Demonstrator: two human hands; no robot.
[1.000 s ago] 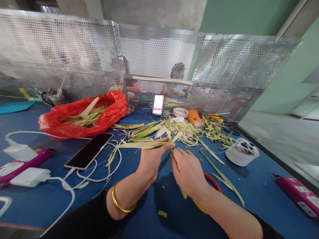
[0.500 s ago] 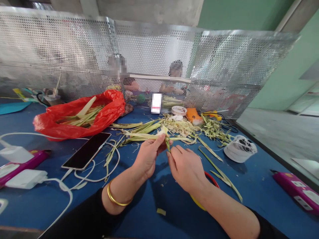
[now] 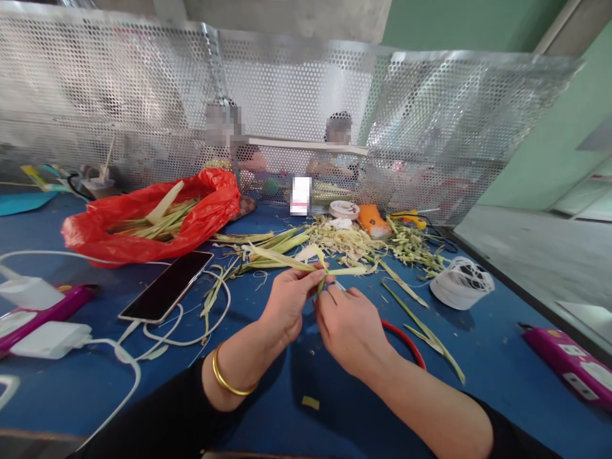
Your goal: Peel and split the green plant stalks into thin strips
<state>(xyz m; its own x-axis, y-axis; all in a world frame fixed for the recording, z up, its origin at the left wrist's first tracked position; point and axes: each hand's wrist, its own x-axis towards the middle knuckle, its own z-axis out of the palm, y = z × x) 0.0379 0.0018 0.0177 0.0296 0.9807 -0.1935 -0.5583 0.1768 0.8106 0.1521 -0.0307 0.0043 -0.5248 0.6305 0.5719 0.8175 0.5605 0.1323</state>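
Note:
In the middle of the head view, my left hand [image 3: 289,299] pinches crossed pale green leaf strips [image 3: 351,271] between thumb and fingers. One strip points left over the table and another sticks out to the right. My right hand [image 3: 351,325] is closed just below the crossing, its fingertips on a green end of the leaves. The fingers partly hide this end. Beneath my right wrist lies a red curved handle-like piece [image 3: 406,339], mostly covered. Beyond my hands, long leaves [image 3: 284,242] and a heap of dry shreds [image 3: 349,239] lie on the table.
A red plastic bag [image 3: 102,239] of leaves and a phone [image 3: 167,287] with white cables lie left. To the right are a white spool [image 3: 461,284] and a purple power strip [image 3: 568,363]. Behind the perforated metal screen [image 3: 296,76] sit two people.
My right hand has shifted a little left, closer to my left hand. The leaf strips now spread wider, with one reaching out to the right. More of the red piece shows.

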